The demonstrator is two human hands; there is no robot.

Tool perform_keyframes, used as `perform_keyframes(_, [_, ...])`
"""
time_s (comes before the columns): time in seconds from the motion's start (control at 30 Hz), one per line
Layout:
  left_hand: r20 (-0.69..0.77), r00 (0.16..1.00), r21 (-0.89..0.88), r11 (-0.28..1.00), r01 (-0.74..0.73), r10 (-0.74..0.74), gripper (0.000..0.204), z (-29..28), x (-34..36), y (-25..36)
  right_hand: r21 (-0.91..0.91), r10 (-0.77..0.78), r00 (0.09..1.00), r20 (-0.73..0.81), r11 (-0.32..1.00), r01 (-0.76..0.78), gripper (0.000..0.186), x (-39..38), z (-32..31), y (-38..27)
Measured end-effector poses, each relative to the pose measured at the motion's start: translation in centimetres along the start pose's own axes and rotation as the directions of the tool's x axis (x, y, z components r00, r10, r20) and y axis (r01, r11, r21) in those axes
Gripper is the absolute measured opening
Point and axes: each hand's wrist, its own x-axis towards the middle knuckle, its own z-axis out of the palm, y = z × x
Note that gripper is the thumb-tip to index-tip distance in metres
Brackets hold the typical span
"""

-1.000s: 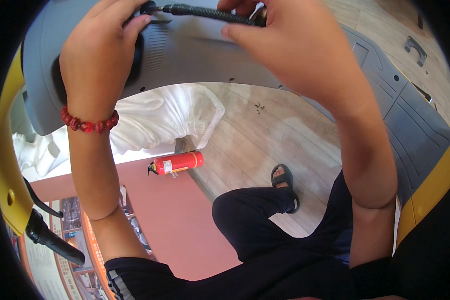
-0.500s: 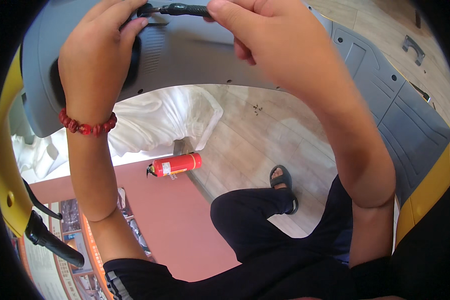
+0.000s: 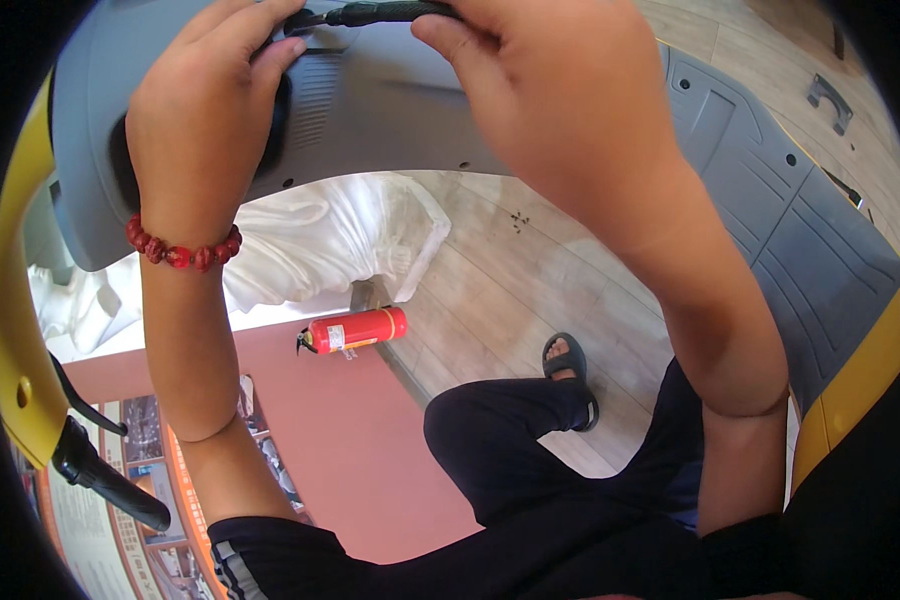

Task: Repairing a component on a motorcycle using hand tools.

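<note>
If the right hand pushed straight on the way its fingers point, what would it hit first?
Probably the left hand: the right hand points leftward along the black tool above the grey panel. Depth is unclear.

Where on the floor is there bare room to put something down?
The pale wooden floor lies bare between the white crumpled cloth, the sandalled foot and the grey ribbed plastic panel. Another bare patch is the red floor below the red fire extinguisher. It is crowded at the top, where both hands grip the grey moulded cover.
</note>
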Motion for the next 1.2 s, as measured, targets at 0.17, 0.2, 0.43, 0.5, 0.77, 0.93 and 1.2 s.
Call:
perform_keyframes(0.17, [-0.006, 1.0, 0.002, 1.0, -0.013, 0.014, 0.029, -0.1, 0.1, 0.0, 0.444, 0.34, 0.904, 0.259, 0.789, -0.424, 0.012, 0.4, -0.3, 0.1])
perform_keyframes(0.2, [0.003, 1.0, -0.002, 1.0, -0.005, 0.005, 0.028, -0.2, 0.1, 0.0, 0.489, 0.402, 0.848, 0.346, 0.694, -0.528, 0.014, 0.5, -0.5, 0.1])
perform_keyframes(0.43, [0.002, 1.0, 0.035, 0.999, 0.01, -0.01, 0.028, -0.1, -0.1, 0.1, 0.483, 0.374, 0.796, 0.476, 0.645, -0.592, 0.021, 0.9, -2.9, -0.6])
perform_keyframes(0.5, [0.001, 1.0, 0.04, 0.999, 0.009, -0.01, 0.029, -0.1, -0.1, 0.0, 0.418, 0.303, 0.864, 0.402, 0.779, -0.467, 0.023, 0.5, -2.6, -0.2])
perform_keyframes(0.77, [0.005, 1.0, 0.042, 0.999, 0.013, -0.013, 0.029, -0.1, -0.1, -0.1, -0.244, 0.017, 0.936, 0.353, 0.967, 0.074, 0.022, 1.4, -1.0, -0.6])
perform_keyframes(0.93, [0.001, 1.0, 0.024, 1.0, 0.013, -0.013, 0.029, 0.0, -0.2, -0.1, -0.06, 0.549, 0.486, 0.679, 0.702, -0.709, 0.023, 5.5, -2.3, -2.9])
perform_keyframes(1.2, [0.002, 1.0, 0.046, 0.999, 0.011, -0.011, 0.028, 0.0, -0.2, -0.1, 0.371, 0.404, 0.839, 0.364, 0.763, -0.529, 0.028, 2.5, -1.8, -0.8])
